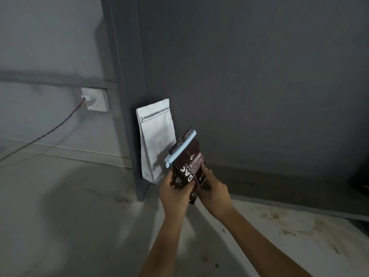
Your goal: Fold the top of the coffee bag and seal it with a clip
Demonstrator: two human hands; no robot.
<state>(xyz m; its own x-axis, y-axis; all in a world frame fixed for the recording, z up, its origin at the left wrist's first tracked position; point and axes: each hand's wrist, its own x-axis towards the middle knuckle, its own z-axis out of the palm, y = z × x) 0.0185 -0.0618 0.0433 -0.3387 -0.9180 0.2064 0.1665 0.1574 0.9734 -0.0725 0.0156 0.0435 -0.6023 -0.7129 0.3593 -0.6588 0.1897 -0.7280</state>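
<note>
from my head camera, lower centre of the frame: i've got the dark coffee bag (189, 166) up off the floor (69, 206), tilted so its top leans toward the upper left. my left hand (175, 193) is curled around the bag's lower left side, fingers wrapped shut on it, and my right hand (214, 193) closes on the lower right edge with the fingertips pressed against the printed front. the pale blue clip (180, 149) already sits across the folded top, running diagonally, and looks fully clamped, so i'd judge the sealing done or nearly so. just behind, touching or almost touching, a white bag (155, 140) stands upright against the dark grey panel (259, 86). upper left, a wall socket (95, 99) with a cable.

the bag looks like crinkly, slightly slick foil, soft where it's part empty and heavier at the bottom. i'd hold it low on the body, where the weight seems to sit, not by the clip, which could slide off the fold.
</note>
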